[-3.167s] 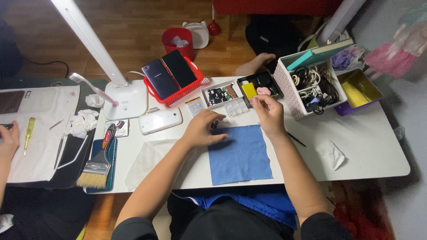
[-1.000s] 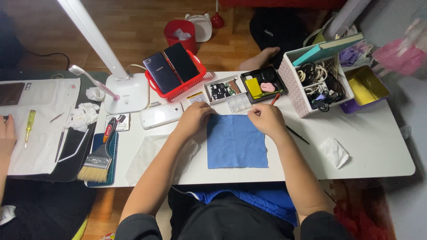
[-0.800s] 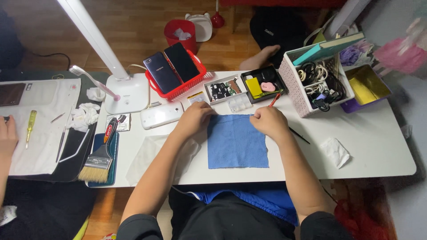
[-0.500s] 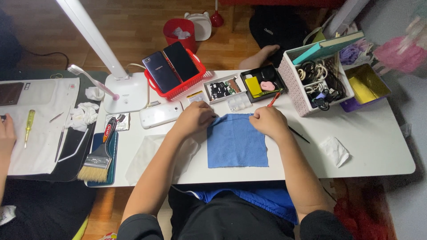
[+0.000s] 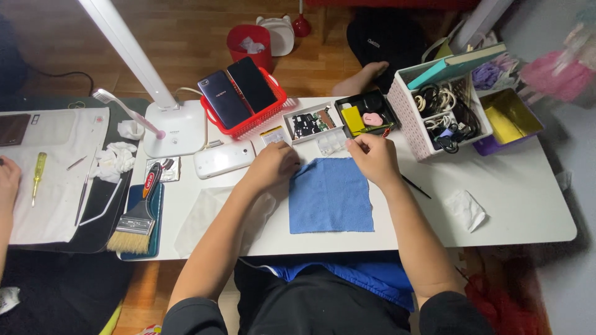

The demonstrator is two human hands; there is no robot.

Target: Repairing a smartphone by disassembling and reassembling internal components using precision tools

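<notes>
Head view showed a paintbrush [image 5: 138,214] at the far left, then the white phone [image 5: 223,159]. Your left hand [image 5: 273,166] pinched the blue cloth [image 5: 331,195] at its far-left corner, your right hand [image 5: 372,160] curled on the far-right corner; the cloth lay flat mid-table, a white basket [image 5: 428,133] to its right

Both hands [image 5: 273,166] [image 5: 372,158], blue cloth's [image 5: 331,195] top corners
</notes>
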